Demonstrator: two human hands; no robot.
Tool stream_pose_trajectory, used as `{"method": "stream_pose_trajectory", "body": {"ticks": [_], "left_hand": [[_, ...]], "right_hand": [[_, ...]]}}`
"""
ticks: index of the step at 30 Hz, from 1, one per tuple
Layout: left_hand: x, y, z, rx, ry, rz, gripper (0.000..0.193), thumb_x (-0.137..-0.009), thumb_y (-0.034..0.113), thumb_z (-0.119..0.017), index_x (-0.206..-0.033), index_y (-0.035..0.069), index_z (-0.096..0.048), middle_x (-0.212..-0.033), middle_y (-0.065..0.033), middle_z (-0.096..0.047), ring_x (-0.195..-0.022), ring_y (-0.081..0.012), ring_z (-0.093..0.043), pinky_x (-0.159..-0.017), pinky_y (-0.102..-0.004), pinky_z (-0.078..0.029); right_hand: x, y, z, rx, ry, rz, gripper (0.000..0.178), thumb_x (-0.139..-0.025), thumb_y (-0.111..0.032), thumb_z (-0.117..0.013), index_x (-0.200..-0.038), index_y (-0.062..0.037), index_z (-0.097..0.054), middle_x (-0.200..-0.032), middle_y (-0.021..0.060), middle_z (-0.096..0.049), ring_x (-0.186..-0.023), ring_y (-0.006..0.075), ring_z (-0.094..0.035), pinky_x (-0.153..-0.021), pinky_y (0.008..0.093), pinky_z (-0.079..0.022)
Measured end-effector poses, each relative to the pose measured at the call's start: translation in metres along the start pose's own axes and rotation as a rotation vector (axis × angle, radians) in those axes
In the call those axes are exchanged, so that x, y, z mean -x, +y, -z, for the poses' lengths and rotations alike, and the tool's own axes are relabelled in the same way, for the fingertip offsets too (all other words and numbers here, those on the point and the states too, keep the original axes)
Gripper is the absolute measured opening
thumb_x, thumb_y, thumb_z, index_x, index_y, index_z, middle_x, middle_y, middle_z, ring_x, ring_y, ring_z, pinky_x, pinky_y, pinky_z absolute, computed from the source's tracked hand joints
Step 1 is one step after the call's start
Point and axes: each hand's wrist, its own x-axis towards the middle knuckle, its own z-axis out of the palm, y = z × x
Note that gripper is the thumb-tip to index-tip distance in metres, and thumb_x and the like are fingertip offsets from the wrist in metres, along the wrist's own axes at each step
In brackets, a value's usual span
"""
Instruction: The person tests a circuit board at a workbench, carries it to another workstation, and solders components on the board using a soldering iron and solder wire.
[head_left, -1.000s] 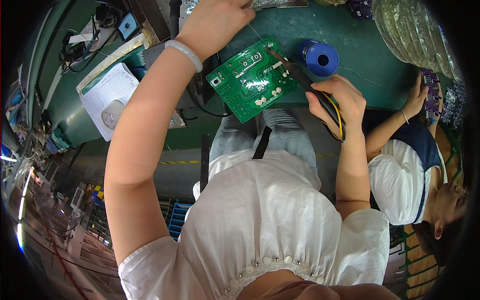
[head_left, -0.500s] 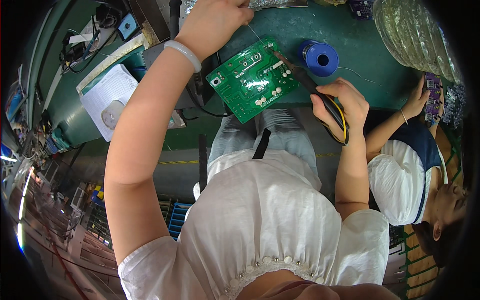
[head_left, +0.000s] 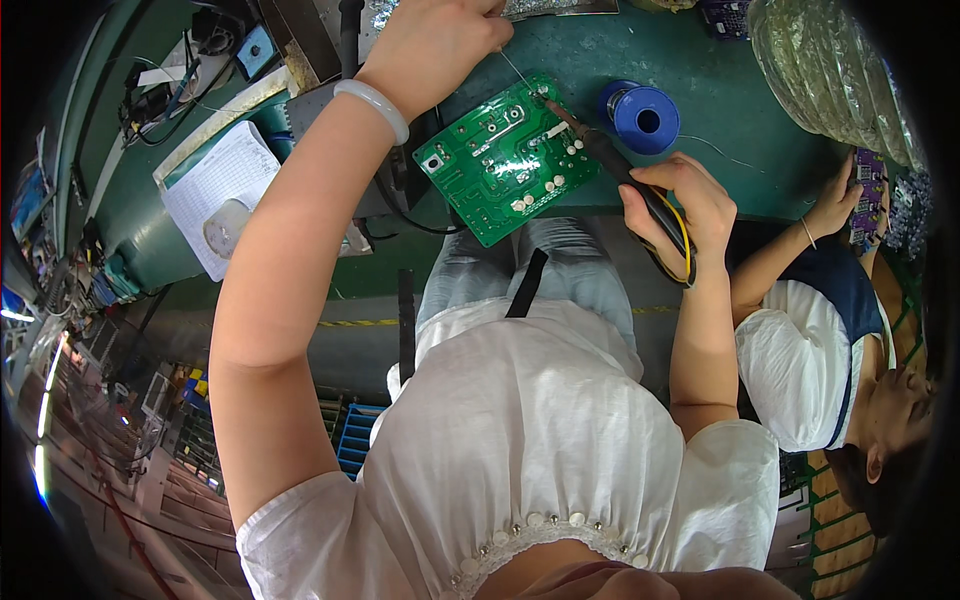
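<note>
My right hand (head_left: 690, 205) is wrapped round a soldering iron (head_left: 625, 165) with a black handle and a yellow-and-black cord. The iron's tip reaches the far right part of a green circuit board (head_left: 480, 190), which lies tilted at the table's near edge. Between the pinched fingers of my left hand (head_left: 445, 45) is a thin solder wire (head_left: 513, 66); its lower end meets the board close to the iron's tip. Several white round parts show on the board's right side. A blue spool (head_left: 645, 118) stands right of the board.
At the right, a person's hand (head_left: 835, 195) holds a purple circuit board (head_left: 868, 195). Clear plastic wrap (head_left: 830, 75) bulges at the far right. Left on the green table (head_left: 140, 225) are a paper sheet (head_left: 195, 205), a blue sponge (head_left: 257, 55) and cables.
My left hand has shifted very slightly to the right with the solder wire. The iron's tip stays at nearly the same spot on the board.
</note>
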Motion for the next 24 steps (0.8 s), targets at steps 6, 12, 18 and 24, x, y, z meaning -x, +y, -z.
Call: {"method": "stream_pose_trajectory", "body": {"ticks": [6, 12, 18, 24], "left_hand": [[0.0002, -0.0010, -0.0024, 0.010, 0.015, -0.005, 0.014, -0.074, 0.018, -0.055, -0.072, 0.009, -0.066, -0.085, -0.0064, -0.054, -0.090, -0.0220, -0.052, -0.080, -0.0338, -0.041], [0.0007, -0.0017, -0.0029, 0.019, 0.003, 0.008, 0.014, -0.074, 0.018, -0.055, -0.074, 0.010, -0.067, -0.085, -0.0062, -0.054, -0.090, -0.0217, -0.053, -0.080, -0.0339, -0.041], [0.0001, -0.0016, -0.0016, 0.025, 0.001, 0.007, 0.014, -0.074, 0.017, -0.056, -0.074, 0.010, -0.067, -0.086, -0.0062, -0.055, -0.090, -0.0217, -0.053, -0.080, -0.0338, -0.041], [0.0001, -0.0016, -0.0009, 0.006, -0.002, 0.002, 0.014, -0.074, 0.017, -0.055, -0.073, 0.010, -0.067, -0.086, -0.0059, -0.054, -0.091, -0.0220, -0.053, -0.080, -0.0340, -0.042]], "right_hand": [[0.0004, -0.0008, 0.0003, -0.005, 0.008, -0.003, 0.019, -0.067, -0.001, -0.076, -0.081, -0.0002, -0.064, -0.074, 0.0103, -0.066, -0.064, 0.0222, -0.062, -0.062, 0.0290, -0.051], [0.0000, -0.0019, 0.0013, -0.014, 0.009, -0.005, 0.019, -0.067, 0.000, -0.076, -0.081, 0.0001, -0.064, -0.073, 0.0104, -0.065, -0.063, 0.0217, -0.061, -0.061, 0.0285, -0.050], [0.0006, -0.0007, -0.0001, -0.009, 0.006, -0.009, 0.019, -0.067, 0.000, -0.076, -0.081, 0.0003, -0.064, -0.073, 0.0103, -0.065, -0.063, 0.0216, -0.061, -0.062, 0.0288, -0.050], [-0.0003, -0.0017, -0.0005, 0.002, -0.002, -0.017, 0.018, -0.067, -0.001, -0.076, -0.081, 0.0004, -0.064, -0.074, 0.0104, -0.066, -0.064, 0.0225, -0.062, -0.064, 0.0294, -0.051]]}}
